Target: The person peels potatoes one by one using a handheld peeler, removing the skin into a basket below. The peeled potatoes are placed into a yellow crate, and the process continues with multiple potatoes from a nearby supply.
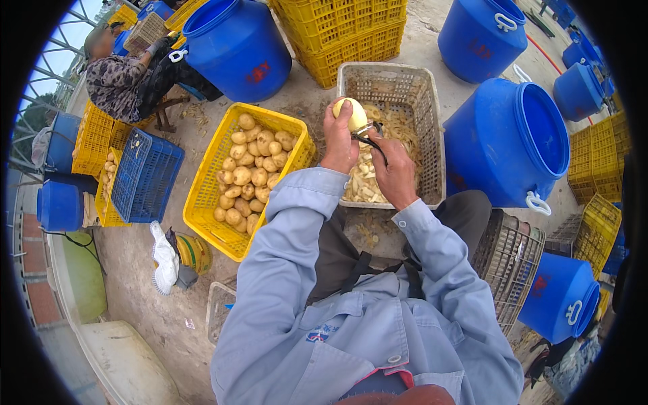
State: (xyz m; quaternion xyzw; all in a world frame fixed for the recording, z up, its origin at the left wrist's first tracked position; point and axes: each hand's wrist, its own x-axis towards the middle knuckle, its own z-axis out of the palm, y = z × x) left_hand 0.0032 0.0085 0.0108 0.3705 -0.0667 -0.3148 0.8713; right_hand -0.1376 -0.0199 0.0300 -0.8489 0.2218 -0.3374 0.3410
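In my left hand (339, 136) is a pale yellow peeled potato (357, 114), gripped with the thumb across its top. My right hand (394, 164) is closed around the black handle of a vegetable peeler (368, 134), whose metal blade lies at the potato's lower right side. Both hands are above a grey-white plastic crate (433, 101) holding a heap of peelings (364, 185). Left of it stands a yellow plastic crate (200, 202) with many unpeeled brown potatoes (248, 174). The palm of my right hand is hidden.
Close on the right stands an open blue plastic barrel (486, 142). Another blue barrel (238, 55) and stacked yellow crates (349, 40) are ahead. A person (121, 76) sits at the far left. A blue crate (147, 177) and a yellow bucket (195, 253) stand on the left.
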